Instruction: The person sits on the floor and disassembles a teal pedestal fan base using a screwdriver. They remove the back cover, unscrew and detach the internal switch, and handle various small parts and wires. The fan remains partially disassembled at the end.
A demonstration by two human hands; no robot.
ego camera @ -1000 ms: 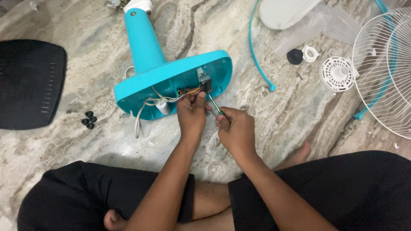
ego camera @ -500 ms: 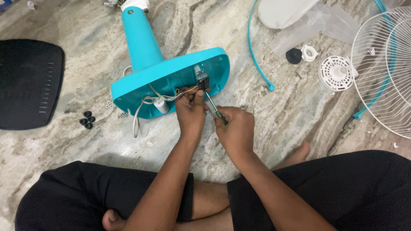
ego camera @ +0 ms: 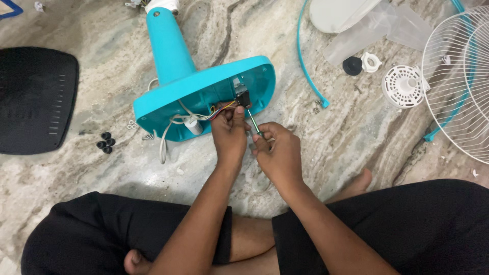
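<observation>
A turquoise fan base (ego camera: 173, 86) lies on its side on the marble floor, its open underside facing me. Coloured wires (ego camera: 220, 109), a white capacitor (ego camera: 194, 126) and a small black switch block (ego camera: 241, 95) show inside. My left hand (ego camera: 229, 133) pinches the wires just below the switch block. My right hand (ego camera: 277, 153) grips a screwdriver (ego camera: 252, 121) whose thin shaft points up into the switch block.
A black base cover (ego camera: 35, 99) lies at the left, with small black rubber feet (ego camera: 105, 142) and loose screws (ego camera: 147, 136) near it. White fan guard (ego camera: 458, 81), white motor hub (ego camera: 403, 85), black and white caps (ego camera: 359, 64), a turquoise rim strip (ego camera: 305, 61) and fan blades (ego camera: 356, 23) lie at the right.
Both hands stay at the switch block with the screwdriver; only the view has shifted slightly.
</observation>
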